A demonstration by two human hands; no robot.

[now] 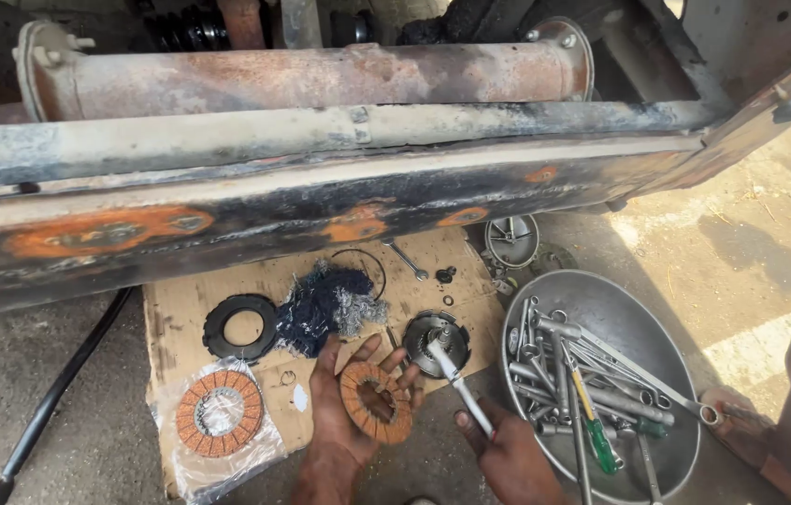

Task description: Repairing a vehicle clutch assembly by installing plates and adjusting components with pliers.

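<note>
The orange friction ring (pixel 376 402) is lying flat across the open palm and fingers of the left hand (pixel 344 411), its face turned upward. It is a stack of thin annular discs with a rough, cork-like orange-brown surface, a dark outer edge and a wide central opening through which the palm is showing. The metal tool (pixel 460 384), a slim bright shaft, is being gripped at its lower end by the right hand (pixel 508 458) and is slanting up and to the left. Its upper end is resting in the centre of the round metal hub (pixel 438 343), a dark circular part with a toothed rim that is sitting on the cardboard sheet (pixel 180 323) just beside the ring.
</note>
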